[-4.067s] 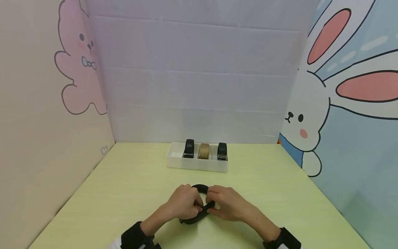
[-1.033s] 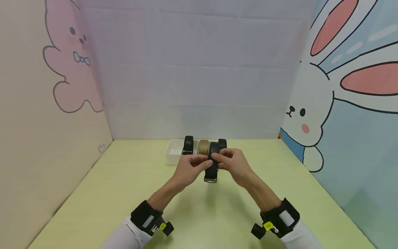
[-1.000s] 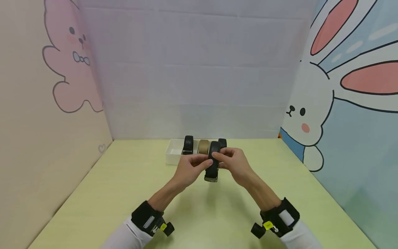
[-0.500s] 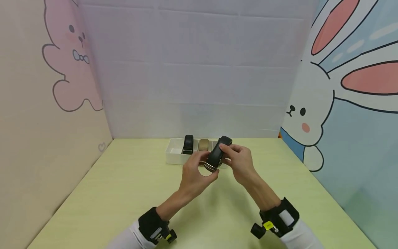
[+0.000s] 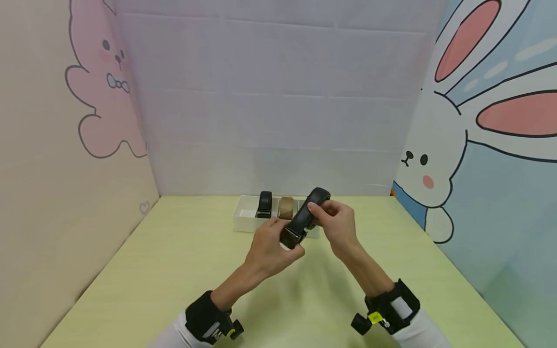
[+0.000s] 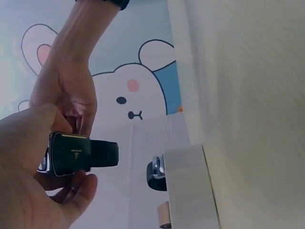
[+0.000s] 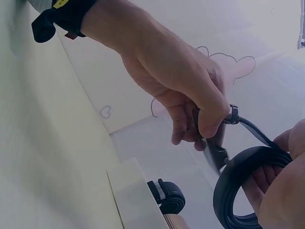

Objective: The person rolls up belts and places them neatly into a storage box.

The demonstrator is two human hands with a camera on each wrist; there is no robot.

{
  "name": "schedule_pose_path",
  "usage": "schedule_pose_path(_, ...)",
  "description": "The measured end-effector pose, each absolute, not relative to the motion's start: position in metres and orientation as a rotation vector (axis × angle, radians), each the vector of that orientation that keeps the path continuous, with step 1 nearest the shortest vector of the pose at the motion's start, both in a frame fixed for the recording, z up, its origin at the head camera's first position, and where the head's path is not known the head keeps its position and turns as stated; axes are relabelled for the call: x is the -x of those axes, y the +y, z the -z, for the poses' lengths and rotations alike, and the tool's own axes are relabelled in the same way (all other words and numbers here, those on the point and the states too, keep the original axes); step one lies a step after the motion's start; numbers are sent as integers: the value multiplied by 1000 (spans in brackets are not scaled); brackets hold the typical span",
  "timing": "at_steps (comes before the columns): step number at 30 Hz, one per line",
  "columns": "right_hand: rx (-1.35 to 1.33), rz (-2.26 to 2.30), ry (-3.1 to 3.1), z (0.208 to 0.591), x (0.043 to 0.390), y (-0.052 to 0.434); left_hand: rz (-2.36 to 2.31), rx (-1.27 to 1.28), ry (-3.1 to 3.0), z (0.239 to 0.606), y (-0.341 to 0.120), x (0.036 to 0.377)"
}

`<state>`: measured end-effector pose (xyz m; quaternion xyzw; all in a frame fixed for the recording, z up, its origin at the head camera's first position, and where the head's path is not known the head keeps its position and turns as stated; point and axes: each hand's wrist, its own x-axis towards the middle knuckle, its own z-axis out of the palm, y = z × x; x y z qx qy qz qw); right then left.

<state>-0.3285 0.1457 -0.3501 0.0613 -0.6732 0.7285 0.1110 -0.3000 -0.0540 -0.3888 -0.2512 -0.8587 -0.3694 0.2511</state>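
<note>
Both hands hold a rolled black belt (image 5: 310, 211) in the air above the yellow-green table (image 5: 174, 270), just in front of a white tray (image 5: 244, 221). My left hand (image 5: 283, 240) grips the lower end, where the metal buckle (image 6: 70, 154) sits. My right hand (image 5: 321, 212) pinches the upper part of the coil (image 7: 245, 179). The roll is tilted, its top leaning to the right. In the tray stand a rolled black belt (image 5: 264, 205) and a rolled tan belt (image 5: 285, 208). A third roll is hidden behind the held belt.
Cartoon-printed panels wall the table on the left (image 5: 65, 159), back (image 5: 278, 121) and right (image 5: 491, 169). The tray stands near the back wall. Both wrists wear black camera straps (image 5: 204, 321).
The belt has been lifted off the table and carried forward toward the tray. In the last half second it rose slightly and tilted further right, with my left hand shifting under the buckle end.
</note>
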Motion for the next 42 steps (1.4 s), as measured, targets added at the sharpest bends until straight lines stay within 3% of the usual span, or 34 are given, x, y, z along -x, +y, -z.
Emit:
schedule_pose_path(8,-288,-2258,-2013,348,329,137,931,742,-2495,390,-75,307)
schedule_pose_path(17,-367,-2491,-2138,345,344,131,1214,1123,-2457,383,-120,332)
schedule_pose_path(26,-300,-2781,-2086,340,359,111,1253,1206,-2399,382,-139,333)
schedule_pose_path(32,-387,-2726,-2131,338,363,95,1316,1161,-2340,382,-148,334)
schedule_pose_path(42,-766,-2231,-2456,341,360,74,1522,985,-2387,388,-177,345)
